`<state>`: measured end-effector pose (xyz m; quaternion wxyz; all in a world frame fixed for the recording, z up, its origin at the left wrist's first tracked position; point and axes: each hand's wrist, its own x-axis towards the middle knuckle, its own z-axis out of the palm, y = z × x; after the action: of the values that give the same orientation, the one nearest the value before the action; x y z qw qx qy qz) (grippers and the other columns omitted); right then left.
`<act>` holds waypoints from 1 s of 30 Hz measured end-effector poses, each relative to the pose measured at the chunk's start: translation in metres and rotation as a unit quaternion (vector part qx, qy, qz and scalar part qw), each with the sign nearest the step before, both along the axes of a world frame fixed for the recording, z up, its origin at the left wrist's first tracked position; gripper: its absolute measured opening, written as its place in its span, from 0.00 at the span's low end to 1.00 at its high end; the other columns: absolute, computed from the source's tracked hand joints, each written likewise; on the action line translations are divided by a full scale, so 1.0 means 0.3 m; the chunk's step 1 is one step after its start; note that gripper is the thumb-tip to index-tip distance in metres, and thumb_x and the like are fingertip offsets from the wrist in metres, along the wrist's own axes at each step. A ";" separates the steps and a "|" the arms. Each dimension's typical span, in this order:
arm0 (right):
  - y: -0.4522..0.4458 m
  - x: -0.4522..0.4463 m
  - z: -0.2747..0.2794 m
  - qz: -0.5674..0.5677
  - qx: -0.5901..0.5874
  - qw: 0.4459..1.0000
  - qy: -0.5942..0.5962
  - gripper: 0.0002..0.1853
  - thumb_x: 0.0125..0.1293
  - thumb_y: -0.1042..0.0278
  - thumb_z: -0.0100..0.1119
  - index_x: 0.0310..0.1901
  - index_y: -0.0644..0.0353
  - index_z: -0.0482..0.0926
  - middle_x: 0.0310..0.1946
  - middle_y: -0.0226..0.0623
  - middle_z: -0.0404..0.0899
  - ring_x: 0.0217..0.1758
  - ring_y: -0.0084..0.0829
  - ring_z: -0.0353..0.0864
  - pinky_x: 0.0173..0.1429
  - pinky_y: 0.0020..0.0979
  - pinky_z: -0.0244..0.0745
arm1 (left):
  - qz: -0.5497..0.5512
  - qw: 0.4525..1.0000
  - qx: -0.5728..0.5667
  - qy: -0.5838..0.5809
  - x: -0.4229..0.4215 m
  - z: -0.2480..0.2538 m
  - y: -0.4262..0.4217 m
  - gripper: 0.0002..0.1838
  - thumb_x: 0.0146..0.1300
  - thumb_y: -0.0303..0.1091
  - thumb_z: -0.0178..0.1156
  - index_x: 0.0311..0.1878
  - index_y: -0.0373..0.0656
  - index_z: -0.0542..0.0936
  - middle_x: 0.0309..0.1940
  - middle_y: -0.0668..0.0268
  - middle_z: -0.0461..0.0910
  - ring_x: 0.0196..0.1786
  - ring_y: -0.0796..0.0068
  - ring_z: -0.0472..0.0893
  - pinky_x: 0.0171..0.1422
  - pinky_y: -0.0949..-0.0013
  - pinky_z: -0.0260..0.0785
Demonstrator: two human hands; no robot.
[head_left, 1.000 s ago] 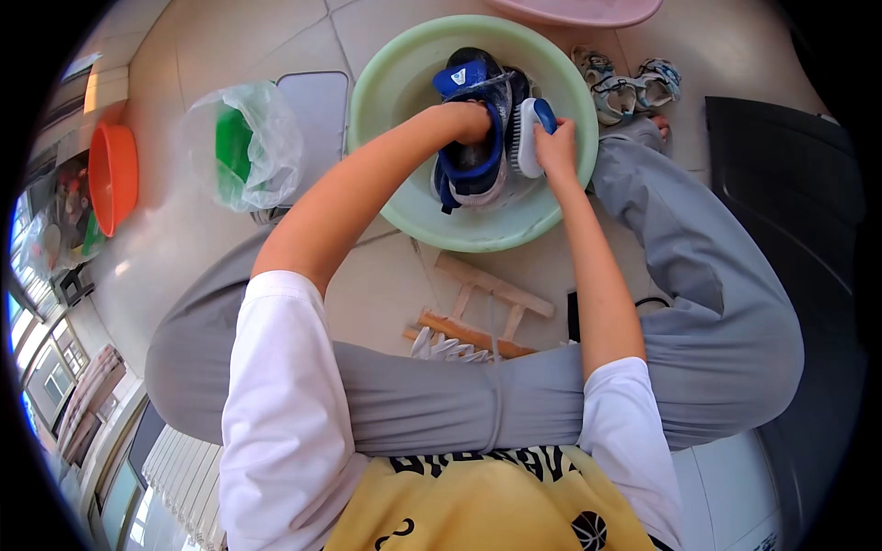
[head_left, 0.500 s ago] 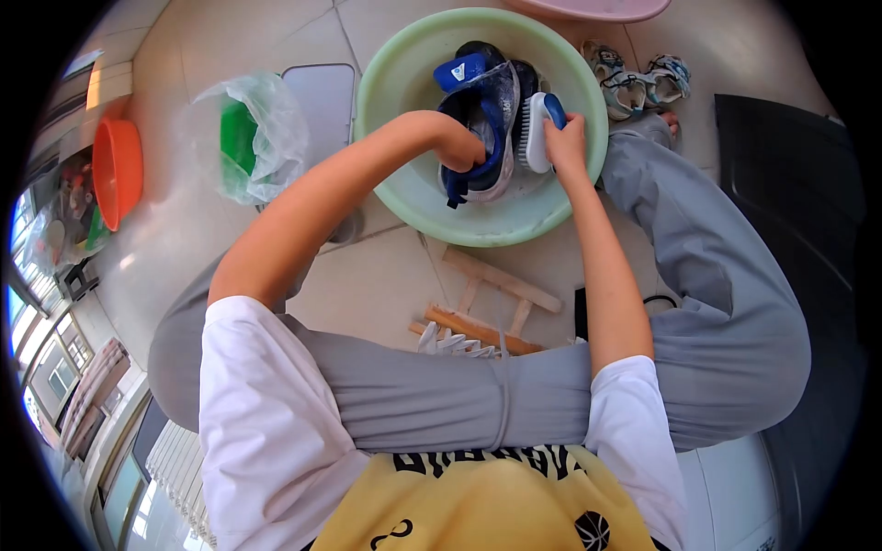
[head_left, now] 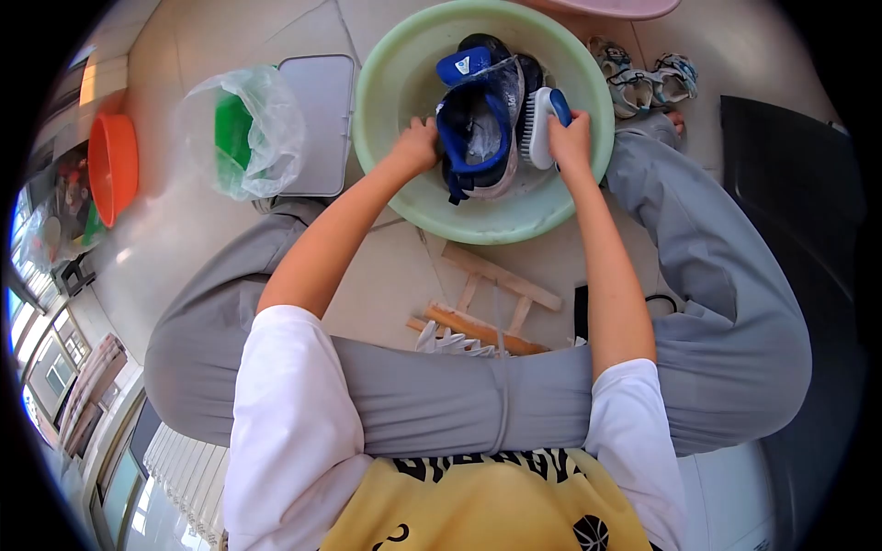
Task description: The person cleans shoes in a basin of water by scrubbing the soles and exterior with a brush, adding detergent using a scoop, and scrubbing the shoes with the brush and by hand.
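Observation:
A wet dark-blue shoe with a blue collar and its tongue folded out lies in the pale green basin. A second dark shoe is partly visible behind it. Just left of the collar is my left hand, its fingers curled; whether they hold anything is hidden. My right hand is closed around a scrubbing brush with a white body and blue handle. The brush's bristles face left, close beside the shoes. Inside the open shoe, the insole area looks wet and greyish.
Left of the basin are a grey lid, a plastic bag with something green, and an orange basin. Sandals lie at upper right, below a pink basin. A wooden frame lies before my legs.
My left hand has come out of the shoe's opening and moved left, beside the collar. My right hand still holds the brush in about the same place. The view has shifted slightly.

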<state>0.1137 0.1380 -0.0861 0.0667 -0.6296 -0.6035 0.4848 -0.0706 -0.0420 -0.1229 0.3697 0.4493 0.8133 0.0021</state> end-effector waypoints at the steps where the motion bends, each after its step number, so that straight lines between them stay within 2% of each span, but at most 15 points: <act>1: 0.000 0.000 -0.009 0.002 -0.001 1.000 0.002 0.23 0.53 0.62 0.55 0.48 0.66 0.64 0.41 0.57 0.74 0.46 0.53 0.75 0.52 0.41 0.67 | -0.026 1.000 -0.006 -0.003 0.004 0.028 0.000 0.24 0.49 0.30 0.56 0.51 0.39 0.64 0.47 0.45 0.69 0.47 0.43 0.74 0.52 0.54 0.68; 2: 0.002 0.005 -0.015 0.003 0.000 1.000 0.000 0.23 0.53 0.62 0.55 0.48 0.66 0.65 0.41 0.56 0.74 0.46 0.52 0.75 0.52 0.41 0.67 | -0.011 0.999 0.039 -0.024 -0.019 -0.054 -0.027 0.20 0.47 0.32 0.60 0.45 0.40 0.72 0.40 0.48 0.75 0.46 0.48 0.75 0.51 0.54 0.69; 6: 0.021 -0.004 -0.011 0.007 -0.005 1.000 -0.004 0.23 0.53 0.61 0.55 0.48 0.66 0.65 0.42 0.56 0.75 0.46 0.52 0.75 0.52 0.41 0.67 | 0.130 0.989 -0.016 -0.072 -0.074 0.002 0.041 0.10 0.48 0.35 0.62 0.33 0.40 0.78 0.28 0.52 0.79 0.36 0.59 0.81 0.42 0.60 0.73; 8: 0.007 0.006 -0.015 0.005 -0.021 1.000 -0.017 0.23 0.53 0.61 0.55 0.48 0.66 0.65 0.42 0.56 0.75 0.46 0.52 0.75 0.52 0.41 0.67 | 0.375 0.901 0.030 -0.219 -0.080 0.029 0.057 0.08 0.52 0.35 0.60 0.25 0.39 0.79 0.20 0.56 0.78 0.24 0.67 0.80 0.32 0.67 0.73; 12: 0.007 0.000 -0.009 -0.003 -0.019 1.000 0.002 0.24 0.53 0.61 0.55 0.48 0.66 0.65 0.42 0.57 0.74 0.46 0.52 0.75 0.52 0.41 0.67 | 0.317 0.934 0.057 -0.154 -0.076 0.344 0.147 0.09 0.55 0.34 0.57 0.30 0.38 0.79 0.18 0.58 0.77 0.19 0.73 0.78 0.26 0.72 0.71; 14: 0.002 -0.002 -0.017 -0.010 -0.023 1.000 0.013 0.24 0.53 0.61 0.55 0.48 0.66 0.65 0.42 0.57 0.74 0.47 0.52 0.75 0.52 0.41 0.67 | 0.164 0.968 0.099 -0.165 -0.041 0.469 0.187 0.09 0.58 0.31 0.52 0.35 0.37 0.79 0.23 0.62 0.79 0.27 0.72 0.80 0.32 0.70 0.72; 15: 0.000 -0.003 -0.019 -0.003 -0.020 1.000 0.007 0.24 0.53 0.61 0.55 0.48 0.65 0.65 0.42 0.57 0.74 0.47 0.52 0.75 0.52 0.41 0.67 | 0.161 0.968 0.101 -0.163 -0.031 0.458 0.196 0.09 0.58 0.31 0.52 0.35 0.37 0.79 0.23 0.62 0.79 0.27 0.72 0.80 0.32 0.70 0.72; 17: 0.015 -0.002 -0.021 0.003 -0.010 1.000 0.001 0.24 0.53 0.61 0.55 0.48 0.65 0.65 0.42 0.57 0.74 0.47 0.52 0.75 0.52 0.41 0.68 | -0.157 0.961 0.123 -0.191 -0.007 0.421 0.220 0.12 0.54 0.24 0.47 0.39 0.36 0.78 0.30 0.58 0.80 0.37 0.64 0.79 0.44 0.67 0.71; 18: 0.012 -0.005 -0.008 0.003 -0.017 1.000 -0.004 0.24 0.52 0.61 0.55 0.49 0.65 0.65 0.42 0.57 0.74 0.47 0.52 0.75 0.52 0.41 0.68 | -0.197 0.963 -0.026 -0.182 0.006 0.433 0.250 0.18 0.48 0.19 0.43 0.41 0.36 0.78 0.39 0.55 0.79 0.46 0.58 0.76 0.52 0.65 0.66; 21: 0.017 -0.006 -0.003 0.006 -0.034 0.999 -0.014 0.24 0.52 0.62 0.55 0.49 0.64 0.64 0.42 0.57 0.74 0.47 0.52 0.75 0.52 0.41 0.67 | -0.189 0.952 -0.095 -0.220 0.022 0.474 0.285 0.21 0.46 0.18 0.43 0.43 0.36 0.78 0.41 0.54 0.79 0.46 0.59 0.76 0.51 0.66 0.67; 23: 0.014 0.000 -0.057 0.019 0.038 0.999 0.008 0.23 0.54 0.65 0.58 0.47 0.69 0.63 0.25 0.40 0.72 0.15 0.27 0.69 0.18 0.29 0.65 | -0.159 0.935 -0.096 -0.303 0.012 0.398 0.267 0.22 0.44 0.18 0.43 0.44 0.37 0.78 0.43 0.55 0.79 0.47 0.59 0.76 0.51 0.67 0.66; 24: 0.015 -0.001 -0.050 0.019 0.038 0.999 0.008 0.23 0.54 0.65 0.58 0.47 0.69 0.63 0.25 0.40 0.72 0.15 0.27 0.69 0.18 0.29 0.65 | -0.162 0.945 -0.081 -0.273 0.015 0.391 0.264 0.19 0.47 0.21 0.45 0.43 0.36 0.78 0.39 0.54 0.79 0.44 0.60 0.77 0.49 0.67 0.67; 26: 0.020 0.002 -0.038 0.004 -0.016 1.000 -0.005 0.24 0.53 0.61 0.55 0.49 0.65 0.65 0.43 0.56 0.74 0.46 0.52 0.75 0.52 0.42 0.68 | -0.164 0.954 -0.067 -0.243 0.013 0.376 0.269 0.16 0.49 0.23 0.48 0.42 0.36 0.78 0.35 0.54 0.80 0.40 0.61 0.78 0.46 0.66 0.68; 29: 0.028 0.012 -0.040 0.013 -0.014 1.000 0.001 0.25 0.53 0.60 0.56 0.49 0.65 0.65 0.43 0.56 0.74 0.46 0.53 0.75 0.52 0.42 0.68 | -0.118 0.967 0.080 -0.210 0.021 0.385 0.268 0.11 0.55 0.32 0.54 0.37 0.35 0.77 0.28 0.54 0.78 0.32 0.63 0.78 0.38 0.65 0.69; 30: 0.035 0.009 -0.016 0.013 -0.013 1.000 0.001 0.25 0.53 0.60 0.56 0.49 0.65 0.65 0.43 0.56 0.74 0.46 0.53 0.75 0.52 0.42 0.68 | 0.003 0.976 0.181 -0.125 0.033 0.411 0.243 0.12 0.55 0.36 0.55 0.33 0.35 0.77 0.25 0.53 0.77 0.29 0.64 0.77 0.35 0.65 0.68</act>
<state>0.1165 0.1484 -0.0909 0.0531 -0.6216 -0.6055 0.4942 -0.0606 0.0310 0.0004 0.3809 0.5027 0.7482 0.2061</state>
